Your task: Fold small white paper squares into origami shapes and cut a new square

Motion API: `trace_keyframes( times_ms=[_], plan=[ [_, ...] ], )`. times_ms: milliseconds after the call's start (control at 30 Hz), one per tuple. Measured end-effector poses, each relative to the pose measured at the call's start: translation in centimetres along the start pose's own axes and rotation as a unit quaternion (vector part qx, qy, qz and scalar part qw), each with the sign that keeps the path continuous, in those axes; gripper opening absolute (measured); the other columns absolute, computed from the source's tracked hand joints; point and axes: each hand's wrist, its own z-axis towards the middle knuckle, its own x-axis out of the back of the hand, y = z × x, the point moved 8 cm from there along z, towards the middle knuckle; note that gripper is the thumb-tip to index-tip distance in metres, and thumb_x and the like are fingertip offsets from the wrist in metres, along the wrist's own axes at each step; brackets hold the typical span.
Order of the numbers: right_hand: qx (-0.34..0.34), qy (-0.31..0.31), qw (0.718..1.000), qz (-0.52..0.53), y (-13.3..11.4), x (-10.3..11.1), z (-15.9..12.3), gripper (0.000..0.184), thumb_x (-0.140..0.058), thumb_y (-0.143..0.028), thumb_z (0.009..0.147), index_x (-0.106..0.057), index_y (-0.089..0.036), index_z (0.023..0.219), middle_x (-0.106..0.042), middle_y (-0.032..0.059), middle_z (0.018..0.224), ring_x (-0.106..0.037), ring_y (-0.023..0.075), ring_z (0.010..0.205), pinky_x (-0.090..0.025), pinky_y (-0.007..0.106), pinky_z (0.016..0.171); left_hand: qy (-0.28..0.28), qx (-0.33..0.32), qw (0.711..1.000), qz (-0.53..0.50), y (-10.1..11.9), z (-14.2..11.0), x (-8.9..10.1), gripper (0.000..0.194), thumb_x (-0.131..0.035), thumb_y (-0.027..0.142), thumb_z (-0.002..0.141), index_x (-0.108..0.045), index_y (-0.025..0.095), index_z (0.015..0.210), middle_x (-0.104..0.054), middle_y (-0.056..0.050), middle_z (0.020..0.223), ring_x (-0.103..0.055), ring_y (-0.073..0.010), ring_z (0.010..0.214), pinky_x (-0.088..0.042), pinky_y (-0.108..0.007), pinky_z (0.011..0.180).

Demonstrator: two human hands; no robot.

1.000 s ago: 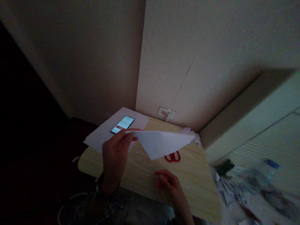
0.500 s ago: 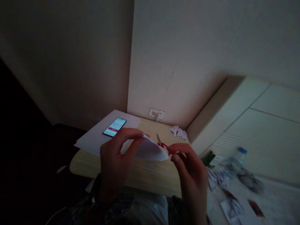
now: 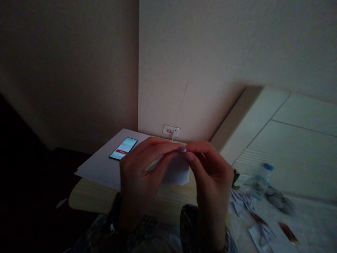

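Observation:
A white sheet of paper (image 3: 177,172) hangs above the wooden table (image 3: 92,198), pinched at its top edge. My left hand (image 3: 143,172) grips it between thumb and fingers. Right beside those fingertips, my right hand (image 3: 212,172) pinches the same top edge, thumb against forefinger. Both sets of fingertips nearly meet. Behind the left hand, a lit phone (image 3: 123,148) lies on a stack of white paper (image 3: 98,170). The scissors seen earlier are hidden behind the hands.
A wall socket (image 3: 171,130) with a plug sits behind the table. To the right, a bottle with a blue cap (image 3: 264,175), folded paper pieces (image 3: 238,203) and a dark red packet (image 3: 288,232) lie on a pale surface by a white headboard (image 3: 295,130).
My right hand has moved left and up to meet the left fingertips at the paper's top edge. The paper now hangs down, and the red-handled scissors have gone out of sight.

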Motion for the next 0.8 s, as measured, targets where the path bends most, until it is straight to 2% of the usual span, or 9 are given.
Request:
trace_keyframes(
  times_ms=[133,267,467,667,800],
  plan=[
    [0.012,0.017,1.0,0.017,-0.7,0.5,1.0,0.012,-0.071,-0.016,0.084,-0.074,-0.027,0.081,-0.069,-0.0065,0.077,-0.062,0.0107,0.073,-0.047,0.022,0.068,-0.008,-0.007,1.0,-0.01,0.8,1.2,-0.3,0.026,-0.072,-0.001,0.08,-0.076,0.023,0.09,-0.074,0.003,0.087,-0.068,-0.011,0.082,-0.053,-0.023,0.076],
    [-0.007,-0.003,0.999,0.047,-0.7,0.5,1.9,0.011,-0.073,-0.016,0.083,-0.074,-0.027,0.08,-0.071,-0.0061,0.076,-0.064,0.0111,0.073,-0.049,0.022,0.069,-0.02,-0.014,0.999,-0.022,1.3,1.9,-0.6,0.026,-0.071,-0.001,0.081,-0.077,0.023,0.09,-0.073,0.002,0.085,-0.068,-0.0105,0.079,-0.052,-0.022,0.073],
    [-0.064,-0.029,0.994,0.086,0.6,0.3,2.4,0.009,-0.075,-0.017,0.079,-0.074,-0.025,0.075,-0.072,-0.0066,0.072,-0.065,0.0103,0.07,-0.05,0.021,0.066,-0.05,0.027,0.997,-0.045,0.1,1.8,-0.9,0.03,-0.069,0.0,0.083,-0.078,0.027,0.091,-0.074,0.004,0.088,-0.068,-0.0115,0.083,-0.053,-0.023,0.076],
    [-0.095,-0.014,0.991,0.093,1.3,-0.2,2.5,0.009,-0.075,-0.02,0.077,-0.071,-0.023,0.07,-0.07,-0.006,0.067,-0.064,0.011,0.066,-0.05,0.022,0.064,-0.05,0.061,0.994,-0.076,-0.7,2.1,-0.9,0.031,-0.069,0.004,0.082,-0.079,0.032,0.088,-0.074,0.004,0.085,-0.068,-0.0139,0.079,-0.055,-0.025,0.074],
    [-0.097,0.004,0.993,0.068,1.4,-0.4,2.7,0.012,-0.075,-0.022,0.076,-0.068,-0.022,0.067,-0.067,-0.0049,0.064,-0.061,0.012,0.064,-0.048,0.023,0.061,-0.056,0.064,0.994,-0.072,-0.8,2.0,-0.9,0.029,-0.069,0.008,0.082,-0.078,0.032,0.096,-0.075,0.004,0.089,-0.068,-0.0134,0.081,-0.055,-0.023,0.075]
  ],
)
